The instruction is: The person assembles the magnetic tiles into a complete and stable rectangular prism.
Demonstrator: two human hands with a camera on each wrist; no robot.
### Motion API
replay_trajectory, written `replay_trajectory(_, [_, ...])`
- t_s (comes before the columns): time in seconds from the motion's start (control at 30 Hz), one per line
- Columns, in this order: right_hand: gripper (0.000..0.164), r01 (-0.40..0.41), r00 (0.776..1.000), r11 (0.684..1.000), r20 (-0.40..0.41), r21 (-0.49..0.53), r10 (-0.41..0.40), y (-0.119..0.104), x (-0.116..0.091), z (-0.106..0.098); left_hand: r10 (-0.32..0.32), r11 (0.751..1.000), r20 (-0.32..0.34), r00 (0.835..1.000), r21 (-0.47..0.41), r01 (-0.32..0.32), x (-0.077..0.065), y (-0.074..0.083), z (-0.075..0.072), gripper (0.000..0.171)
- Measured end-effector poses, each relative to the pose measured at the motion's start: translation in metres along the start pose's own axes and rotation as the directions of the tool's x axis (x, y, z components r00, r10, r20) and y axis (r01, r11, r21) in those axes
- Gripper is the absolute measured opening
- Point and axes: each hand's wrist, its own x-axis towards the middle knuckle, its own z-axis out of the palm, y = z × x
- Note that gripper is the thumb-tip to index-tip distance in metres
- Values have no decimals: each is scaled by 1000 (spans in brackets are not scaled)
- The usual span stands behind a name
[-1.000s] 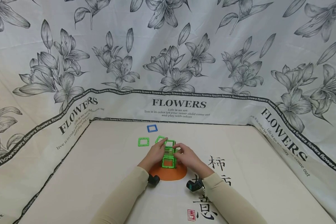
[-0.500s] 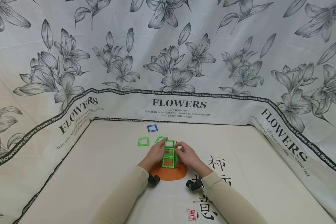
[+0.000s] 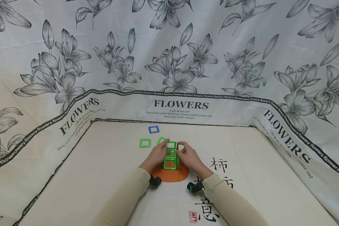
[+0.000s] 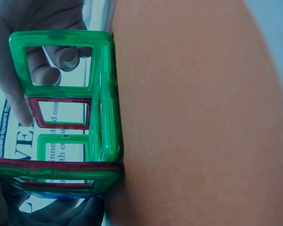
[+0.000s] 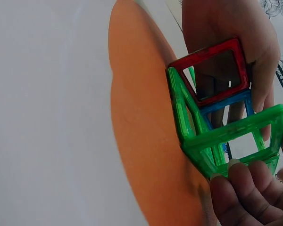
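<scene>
In the head view, the two hands are well apart at the wrists but close on either side of a tile tower (image 3: 170,158), which stands between them on a round orange print (image 3: 169,176). The left hand (image 3: 158,153) holds the tower's left side; the right hand (image 3: 187,156) grips its right side with bent fingers. The tower shows three green squares, one above another, with see-through middles; orange shows through the lowest. Beyond the left hand, a tilted green tile (image 3: 161,138) lies partly hidden, with a flat green tile (image 3: 145,139) farther left and a blue tile (image 3: 153,126) farther off.

In the left wrist view, the tower looks hollow and glossy, its green frames joined along their edges. A red frame (image 4: 61,100) sits beside a straight finger of the right hand, whose other fingertips show through a green window. A second red edge (image 4: 52,165) runs above the left hand's fingers.

In the right wrist view, a red square (image 5: 205,52) and a blue square (image 5: 226,101) lie against the left hand. The right hand's fingertips touch a translucent green frame (image 5: 236,128) nearest them.
</scene>
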Motion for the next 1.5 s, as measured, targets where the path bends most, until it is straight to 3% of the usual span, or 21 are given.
replay_trajectory(0.1, [51,-27,999,1000,-17,14,28,0,0,2,-1,1000,2,1000,-8,1,-1,0,0,45])
replay_trajectory(0.4, [49,-84,996,991,-16,103,86,-1,2,4,-16,1000,5,1000,-15,16,0,1,0,46])
replay_trajectory(0.87, [49,-76,997,993,-8,88,77,-3,2,3,-26,1000,-2,1000,-11,26,0,0,1,45])
replay_trajectory(1.5, [53,-103,993,988,66,114,96,-3,0,0,-36,999,6,999,2,36,1,1,-1,45])
